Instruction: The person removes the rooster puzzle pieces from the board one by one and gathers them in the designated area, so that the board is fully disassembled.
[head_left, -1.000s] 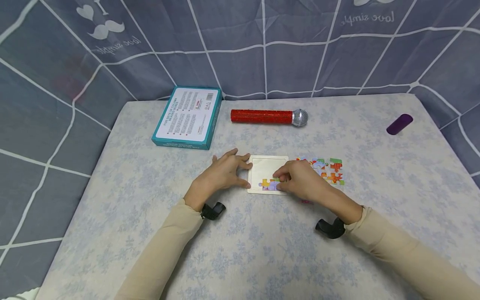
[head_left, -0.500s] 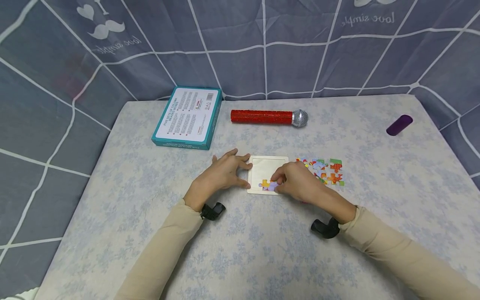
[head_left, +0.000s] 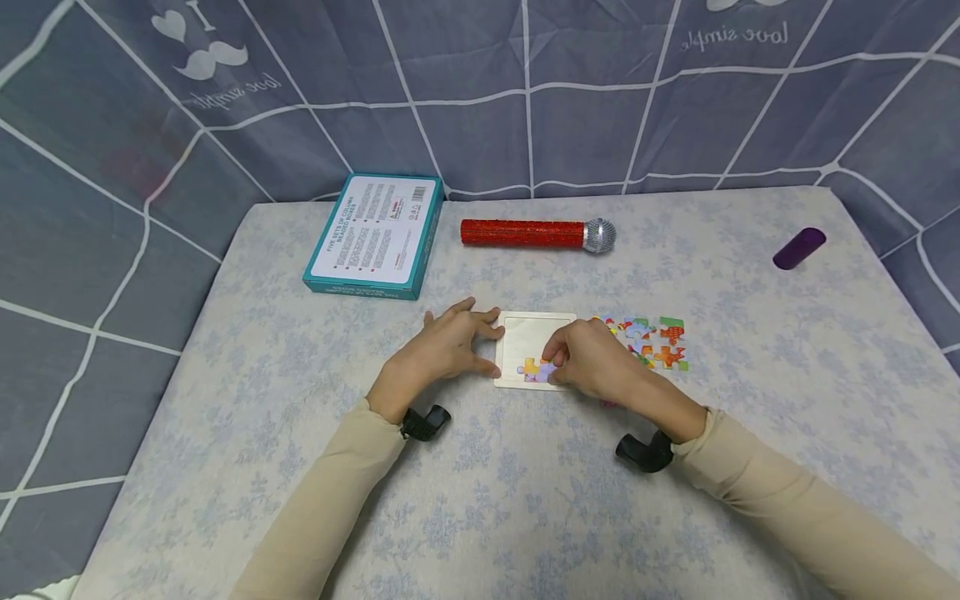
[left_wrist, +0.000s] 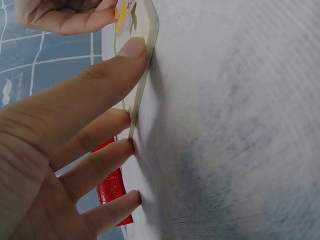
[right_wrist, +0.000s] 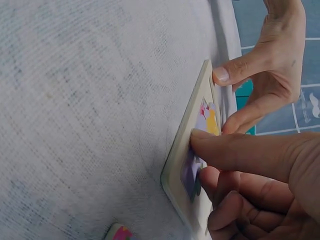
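Note:
A pale square puzzle tray [head_left: 525, 333] lies flat in the middle of the table, with joined yellow and lilac puzzle pieces [head_left: 529, 367] near its front edge. My left hand [head_left: 446, 342] rests at the tray's left side. Its thumb [left_wrist: 132, 50] touches the rim, and spread fingers meet the side or the cloth. Over the tray's front right part, my right hand [head_left: 596, 358] pinches a lilac puzzle piece [right_wrist: 190, 172] between thumb and curled index finger. That hand hides much of this piece in the head view.
Several loose puzzle pieces [head_left: 670, 357] lie right of the tray; a pink one [head_left: 609, 404] is partly hidden by the right wrist. Behind are a teal box [head_left: 371, 233], a red glittery microphone [head_left: 525, 233] and, far right, a purple cylinder [head_left: 799, 248].
My right hand and forearm have shifted slightly left over the tray, then nearly stopped. The left hand stays in place at the tray's side.

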